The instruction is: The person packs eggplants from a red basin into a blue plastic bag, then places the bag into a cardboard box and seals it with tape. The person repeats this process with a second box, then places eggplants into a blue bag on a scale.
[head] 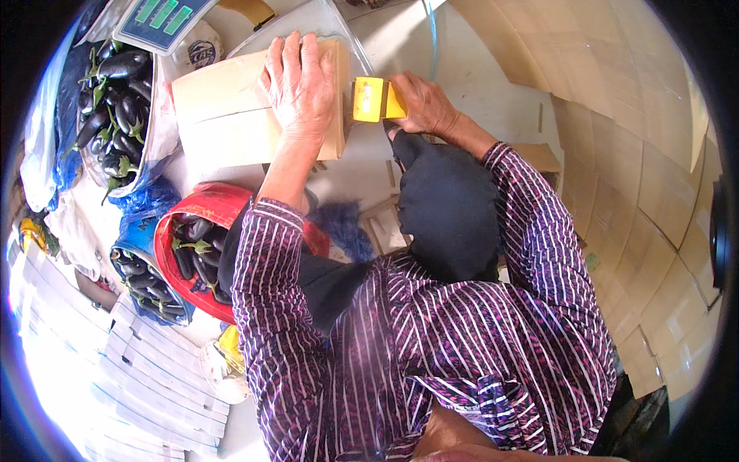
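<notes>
My left hand (pixel 301 86) lies flat with its fingers spread on top of a closed cardboard box (pixel 222 118), whose flaps meet in a seam running toward the hand. Just right of the box, my right hand (pixel 421 104) grips a yellow tape dispenser (pixel 369 99). The dispenser is close to the box's right side; whether tape touches the cardboard cannot be told. Part of the dispenser's handle is hidden by my fingers.
A digital scale display (pixel 164 20) is at the upper left. Below it, eggplants (pixel 124 63) fill a lined container; a red tub (pixel 202 199) and a blue tub (pixel 141 231) hold more. Flattened cardboard (pixel 612 173) lines the right side. White stacked boxes (pixel 156 375) stand lower left.
</notes>
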